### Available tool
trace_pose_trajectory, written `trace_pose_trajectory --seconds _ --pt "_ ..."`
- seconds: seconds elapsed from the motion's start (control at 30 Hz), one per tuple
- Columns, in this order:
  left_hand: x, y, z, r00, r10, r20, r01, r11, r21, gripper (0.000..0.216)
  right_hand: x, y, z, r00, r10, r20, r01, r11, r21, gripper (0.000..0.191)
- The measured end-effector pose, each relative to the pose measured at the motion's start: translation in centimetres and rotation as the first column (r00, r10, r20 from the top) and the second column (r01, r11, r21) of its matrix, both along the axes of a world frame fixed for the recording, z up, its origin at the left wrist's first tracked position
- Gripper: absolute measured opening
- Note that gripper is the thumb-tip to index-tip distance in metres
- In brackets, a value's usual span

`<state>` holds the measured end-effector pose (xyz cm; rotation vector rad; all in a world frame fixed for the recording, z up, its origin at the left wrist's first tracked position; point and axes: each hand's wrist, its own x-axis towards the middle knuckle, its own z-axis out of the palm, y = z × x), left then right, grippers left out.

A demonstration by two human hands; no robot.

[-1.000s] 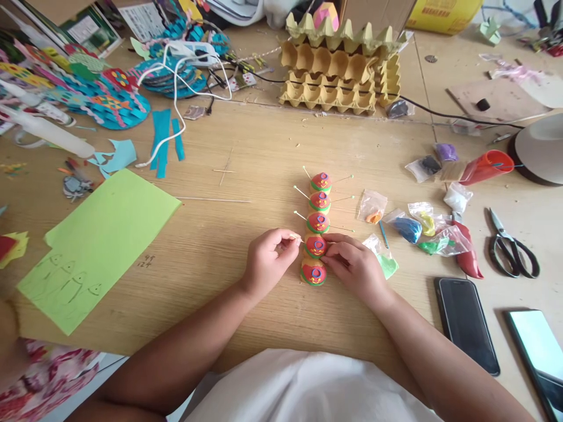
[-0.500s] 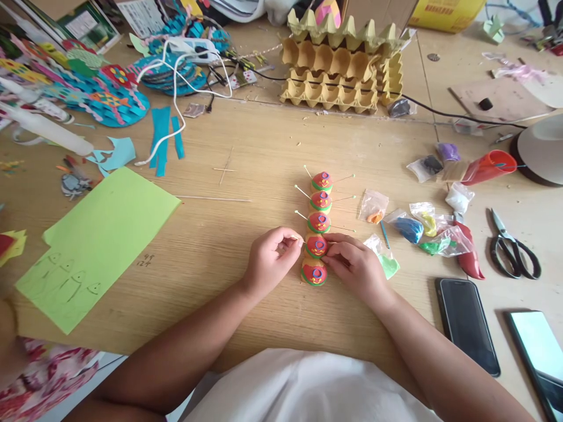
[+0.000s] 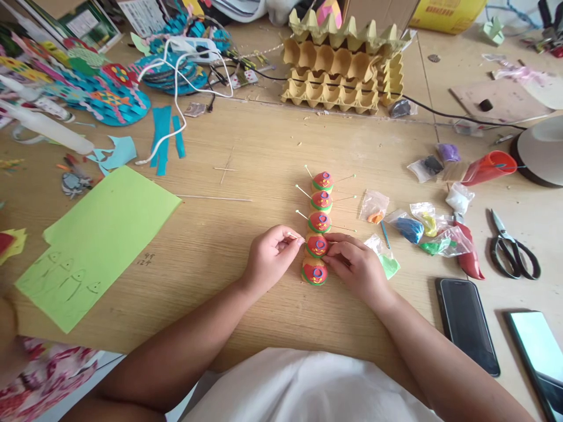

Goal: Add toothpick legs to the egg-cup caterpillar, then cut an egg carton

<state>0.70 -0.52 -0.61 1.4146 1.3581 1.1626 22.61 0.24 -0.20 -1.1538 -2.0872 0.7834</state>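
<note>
1. While the left hand (image 3: pixel 270 258) pinches a thin stick (image 3: pixel 294 237) between thumb and forefinger, fingers closed on it, the stick's tip points right at the left side of the 4th dome (image 3: pixel 316 246).
2. Right hand (image 3: pixel 356 266): fingertips closed around the right side of that same dome, pressing on it.
3. The dome belongs to a row of 5 painted domes (image 3: pixel 319 223) running near to far at the middle of the table (image 3: pixel 264 146). The 3 far ones each carry sticks out both sides; the nearest has none showing.
4. Change over the last second: almost nothing. Both hands sit in the same spots with the same pinch. The stick looks no deeper, so the work at this dome seems to stand at the same stage.
5. Right of the row lie small bags of coloured clay (image 3: pixel 407 225), then scissors (image 3: pixel 512 249); 2 phones (image 3: pixel 466 325) at near right.
6. Left: a green paper sheet (image 3: pixel 101 240). Far: stacked egg trays (image 3: pixel 341 73).
</note>
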Motion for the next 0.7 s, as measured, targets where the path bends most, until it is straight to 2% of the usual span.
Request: trace_pose_trajectory --seconds 0.33,0.7 --pt "-0.04 -0.07 -0.38 0.999 -0.006 -0.037 0.007 1.000 0.030 0.008 0.00 0.01 0.03 1.000 0.000 0.013 0.000 1.000 0.011 0.011" --pt "-0.04 -0.25 -0.16 0.986 -0.010 -0.166 0.040 0.983 0.177 0.006 0.03 -0.08 -0.10 1.000 -0.004 0.018 0.004 1.000 0.006 0.010"
